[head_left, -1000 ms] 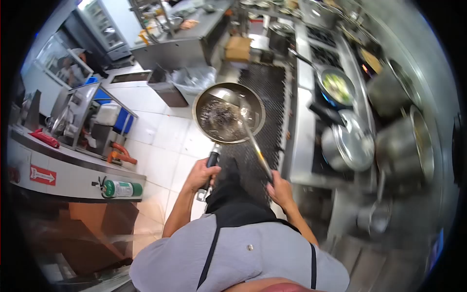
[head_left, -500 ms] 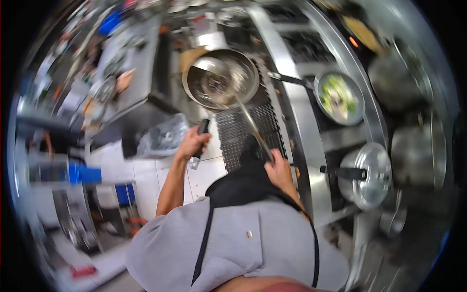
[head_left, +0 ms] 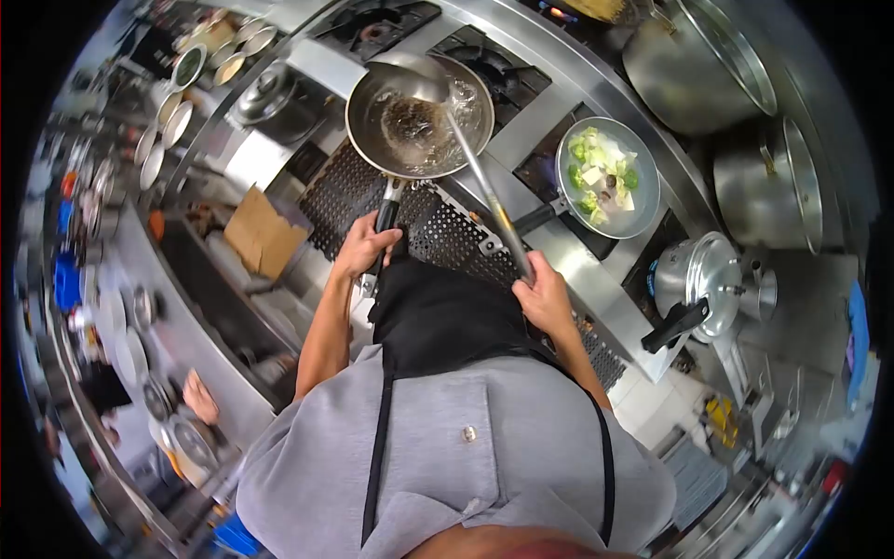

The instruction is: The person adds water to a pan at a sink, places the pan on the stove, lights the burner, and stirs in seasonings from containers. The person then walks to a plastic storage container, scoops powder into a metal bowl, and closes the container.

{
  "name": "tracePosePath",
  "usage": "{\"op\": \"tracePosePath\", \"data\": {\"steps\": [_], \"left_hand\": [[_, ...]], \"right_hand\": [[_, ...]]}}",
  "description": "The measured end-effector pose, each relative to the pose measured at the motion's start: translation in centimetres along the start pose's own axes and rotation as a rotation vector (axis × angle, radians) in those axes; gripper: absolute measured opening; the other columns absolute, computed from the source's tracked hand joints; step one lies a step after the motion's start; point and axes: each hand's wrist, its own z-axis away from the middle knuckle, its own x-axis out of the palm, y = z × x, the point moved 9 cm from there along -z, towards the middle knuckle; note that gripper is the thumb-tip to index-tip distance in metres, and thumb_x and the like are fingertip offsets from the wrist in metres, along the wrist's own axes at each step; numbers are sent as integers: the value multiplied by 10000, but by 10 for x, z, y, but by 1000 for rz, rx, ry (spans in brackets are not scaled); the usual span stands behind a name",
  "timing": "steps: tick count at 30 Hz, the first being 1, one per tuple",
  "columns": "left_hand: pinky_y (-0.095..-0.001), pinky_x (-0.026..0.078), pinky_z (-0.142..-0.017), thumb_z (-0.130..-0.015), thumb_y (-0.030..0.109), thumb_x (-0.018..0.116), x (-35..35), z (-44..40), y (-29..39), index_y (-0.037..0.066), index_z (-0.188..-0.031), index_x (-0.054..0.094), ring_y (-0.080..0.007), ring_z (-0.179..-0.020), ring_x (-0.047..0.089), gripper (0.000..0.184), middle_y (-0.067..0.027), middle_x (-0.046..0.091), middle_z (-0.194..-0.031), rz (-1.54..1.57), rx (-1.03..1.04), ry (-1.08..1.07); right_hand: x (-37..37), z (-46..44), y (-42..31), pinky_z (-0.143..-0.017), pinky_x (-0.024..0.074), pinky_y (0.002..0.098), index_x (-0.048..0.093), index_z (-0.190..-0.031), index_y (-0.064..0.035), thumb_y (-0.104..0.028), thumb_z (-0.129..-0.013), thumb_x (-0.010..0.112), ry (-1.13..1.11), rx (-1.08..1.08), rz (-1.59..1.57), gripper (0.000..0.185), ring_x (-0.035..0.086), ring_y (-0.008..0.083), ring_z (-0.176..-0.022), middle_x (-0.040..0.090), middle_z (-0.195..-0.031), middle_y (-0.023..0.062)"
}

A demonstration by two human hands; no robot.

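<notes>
My left hand (head_left: 366, 246) is closed round the black handle of a frying pan (head_left: 377, 126), which is held up in front of me near the stove's edge. Dark bits and clear, shiny liquid lie in the pan. Closed on the lower end of a long metal ladle (head_left: 494, 200) is my right hand (head_left: 545, 293). The ladle's bowl rests over the pan's upper part. To the right of the ladle, a second pan (head_left: 643, 210) on the stove holds green vegetables and pale pieces.
A pressure cooker (head_left: 684, 279) and large metal pots (head_left: 750, 186) stand at the right. Black burner grates (head_left: 507, 79) lie beyond the pan. At the left are a cardboard box (head_left: 261, 228), a lidded pot (head_left: 272, 101) and a steel counter (head_left: 186, 326) with dishes.
The view has swung right, from the aisle towards the stove. The held pan now appears beside the burners. Both hands have kept their grips, and the ladle has stayed in the pan.
</notes>
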Motion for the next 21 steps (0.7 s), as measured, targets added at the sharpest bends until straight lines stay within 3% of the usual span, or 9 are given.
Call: {"op": "tracePosePath", "data": {"steps": [1,2,3,7,10,13,17,20,21], "left_hand": [[-246,407,-444,-828,122,653,-9,-23,3,31,-851,509,-99,-469,509,172,-8,518,-607,-25,-6,-63],[-246,407,-444,-828,122,653,-18,-46,5,31,-851,509,-99,-469,509,172,-8,518,-607,-20,-23,-110],[-247,405,-444,-828,115,646,-25,-70,10,31,-847,510,-99,-471,510,161,-7,520,-612,-53,-20,-163],[-251,403,-444,-837,81,616,-36,-142,38,22,-833,514,-103,-460,499,118,-8,515,-614,-39,-56,-374],[-259,414,-453,-841,79,614,-38,-187,49,14,-857,512,-107,-470,499,122,-15,510,-617,-60,-72,-453],[-262,427,-464,-849,95,623,-33,-216,42,16,-862,510,-113,-475,504,138,-19,519,-630,-72,-71,-497],[-241,430,-472,-893,190,655,-9,-226,27,51,-879,496,-103,-496,518,212,-20,536,-667,102,-150,-442],[-279,475,-537,-943,294,580,-10,-219,21,47,-921,520,-137,-564,563,255,-51,584,-723,157,-159,-418],[-305,493,-587,-948,363,548,-18,-213,5,40,-935,536,-162,-619,593,324,-70,607,-768,338,-323,-401]], "right_hand": [[4,-4,-2,-568,423,325,519,-988,-16,-82,-739,564,40,57,-13,261,479,161,-589,513,-656,89],[7,-8,-9,-552,432,377,521,-1003,-21,-97,-743,566,119,65,-13,274,542,259,-546,525,-627,138],[14,-13,-15,-552,432,377,521,-1003,-21,-97,-743,566,145,102,-2,274,542,259,-546,525,-627,138],[33,-19,-42,-524,437,352,527,-993,-28,-86,-749,564,334,278,-36,253,532,200,-516,520,-614,114],[56,-19,-49,-394,408,287,511,-1001,-20,-38,-773,541,439,437,-282,230,494,115,-416,512,-600,36],[69,-22,-59,-384,406,277,490,-1011,-5,-29,-778,538,502,539,-320,240,501,107,-421,501,-593,29],[75,-38,-65,-378,412,284,477,-1025,0,-29,-780,537,529,607,-353,254,502,110,-413,496,-583,37],[72,-66,-73,-362,396,257,451,-1013,-12,4,-802,511,502,612,-310,220,467,100,-406,456,-585,20],[73,-72,-74,-362,396,257,451,-1013,-12,4,-802,511,495,624,-308,220,467,100,-406,456,-585,20]]}}
